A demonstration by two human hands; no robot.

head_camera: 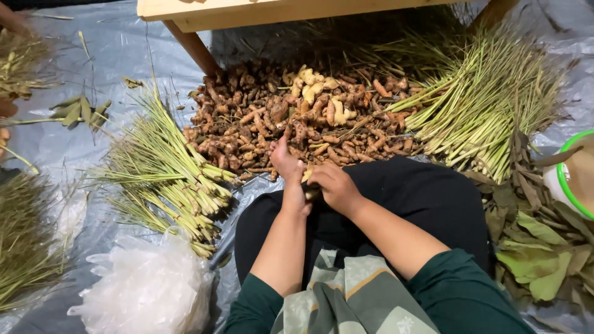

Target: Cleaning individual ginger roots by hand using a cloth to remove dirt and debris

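From the head view, both hands meet just in front of the lap: the left hand (289, 170) and right hand (334, 185) each have their grip curled shut around one small pale-yellow knobbly root piece (307, 175), held at the near edge of the big heap of brown and orange turmeric and ginger roots (278, 117) piled on the grey plastic floor sheet (117, 49). Bundles of long green lemongrass stalks (167, 179) lie left of the heap, more stalks (482, 105) sit to its right, with crumpled clear plastic bags (145, 287) near the left knee and dried green-brown leaves (538, 247) on the right.
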